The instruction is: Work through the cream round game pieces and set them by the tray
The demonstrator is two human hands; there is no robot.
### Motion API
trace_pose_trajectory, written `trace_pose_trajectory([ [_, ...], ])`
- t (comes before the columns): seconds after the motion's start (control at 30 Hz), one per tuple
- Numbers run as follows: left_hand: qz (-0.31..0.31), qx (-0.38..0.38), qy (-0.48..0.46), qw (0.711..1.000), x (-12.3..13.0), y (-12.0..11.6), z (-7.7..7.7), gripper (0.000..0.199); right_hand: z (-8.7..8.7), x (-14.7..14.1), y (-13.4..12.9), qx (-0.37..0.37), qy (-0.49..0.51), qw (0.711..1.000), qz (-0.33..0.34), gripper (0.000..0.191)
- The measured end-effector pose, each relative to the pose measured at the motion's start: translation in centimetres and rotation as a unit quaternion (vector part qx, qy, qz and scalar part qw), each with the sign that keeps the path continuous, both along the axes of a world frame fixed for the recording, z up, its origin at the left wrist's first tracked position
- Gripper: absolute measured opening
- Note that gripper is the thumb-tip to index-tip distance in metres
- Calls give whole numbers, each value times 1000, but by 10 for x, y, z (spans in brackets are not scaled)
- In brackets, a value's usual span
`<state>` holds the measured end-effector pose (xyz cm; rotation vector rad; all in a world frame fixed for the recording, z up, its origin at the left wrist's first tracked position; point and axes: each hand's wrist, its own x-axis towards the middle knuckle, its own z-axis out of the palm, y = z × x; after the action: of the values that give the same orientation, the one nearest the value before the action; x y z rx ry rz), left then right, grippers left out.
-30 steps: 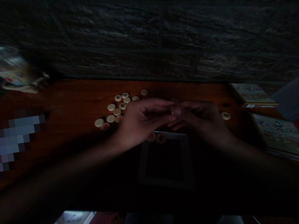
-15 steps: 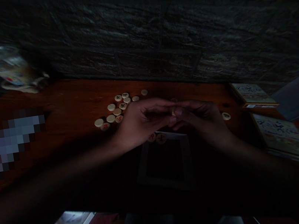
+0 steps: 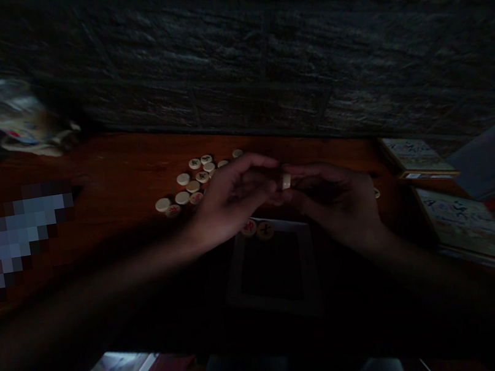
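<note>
Between my two hands, a pale round Chinese chess piece (image 3: 286,181) is tilted on edge. My right hand (image 3: 342,199) pinches it between thumb and fingers. My left hand (image 3: 236,203) is close beside the piece, its index finger and thumb apart; its palm is in shadow. Just below my hands, a red-marked piece (image 3: 249,228) and a dark-marked piece (image 3: 265,230) lie at the far end of a dark open box (image 3: 308,263). Several more chess pieces (image 3: 182,198) are scattered on the table beyond my left hand, some partly hidden by it.
Two flat printed boxes (image 3: 420,156) (image 3: 470,226) lie on the right of the wooden table (image 3: 123,160). A single piece (image 3: 376,192) shows past my right hand. A clear cup (image 3: 16,114) with a straw stands at the far left. A stone wall (image 3: 227,52) bounds the back.
My hands have drawn slightly apart at the fingertips. The chess piece between them now shows more plainly, and my left thumb and index finger have spread. My right hand covers more of the lone piece.
</note>
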<state>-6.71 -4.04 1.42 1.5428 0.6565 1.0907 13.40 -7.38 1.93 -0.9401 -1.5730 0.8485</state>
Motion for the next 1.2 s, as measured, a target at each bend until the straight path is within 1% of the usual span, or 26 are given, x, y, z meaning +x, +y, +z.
trace_pose_trajectory([
  [0.07, -9, -20, -15, 1000, 1, -1, 1, 32, 0, 1, -1, 12, -20, 1000, 0, 30],
  [0.13, -18, -28, -19, 999, 2, -2, 2, 34, -1, 1, -1, 10, -38, 999, 7, 30],
  [0.2, -23, -28, -17, 999, 3, -2, 3, 36, -3, 2, 0, 4, -51, 999, 9, 30],
  [0.37, -14, -17, -15, 1000, 2, -1, 4, 42, -6, 4, 3, 9, -47, 999, 17, 34],
  [0.5, -18, -20, -8, 1000, 1, -1, 3, 47, -7, 6, 5, 53, -83, 995, -6, 29],
  [0.6, -21, -22, -15, 999, 1, -1, 3, 39, -5, 7, 6, 91, -118, 988, -28, 32],
  [0.7, -28, -27, -11, 999, 2, -1, 4, 28, -3, 8, 5, 98, -126, 986, -36, 32],
  [0.83, -28, -14, 10, 999, 3, -1, 6, 28, -4, 9, 5, 98, -135, 985, -31, 33],
  [0.97, -28, -7, 4, 1000, 2, 0, 5, 27, -5, 9, 5, 95, -127, 987, -27, 37],
  [1.07, -29, -7, 6, 1000, 2, 0, 4, 25, -4, 9, 5, 109, -136, 984, -28, 34],
  [1.2, -33, -7, 17, 999, 2, -2, 9, 24, -2, 9, 4, 119, -146, 982, -30, 32],
])
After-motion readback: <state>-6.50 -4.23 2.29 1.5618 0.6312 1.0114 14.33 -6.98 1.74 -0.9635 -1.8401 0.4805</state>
